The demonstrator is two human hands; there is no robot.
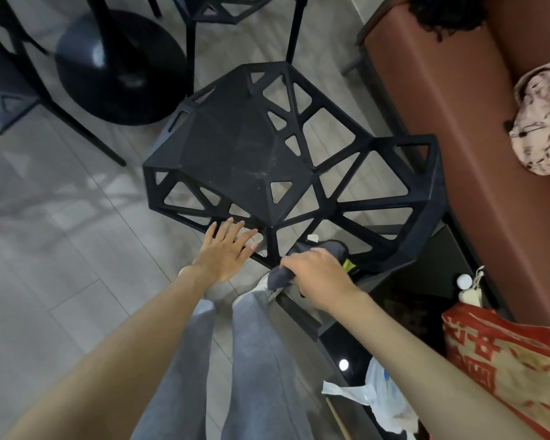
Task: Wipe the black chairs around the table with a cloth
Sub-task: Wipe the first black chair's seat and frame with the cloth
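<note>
We look down on a black chair with an open lattice of triangular cut-outs, standing on a pale tiled floor just in front of us. Our left hand is flat and open, fingers straight and slightly spread, with the fingertips touching the near edge of the seat. Our right hand is curled around a dark grey cloth, bunched in the grip and pressed against the chair's frame near its armrest side; a bit of the cloth sticks out to the left of the knuckles, and more dark fabric with a yellow-green patch shows beyond the hand. Below the arms we see grey trousers and a light shoe. Beyond the chair stands the round black table base, with the legs of another black chair behind it and part of a third at the left edge. A brown sofa runs along the right, with a patterned pinkish bundle lying on it. At lower right sit a red patterned bag and a white plastic bag.
</note>
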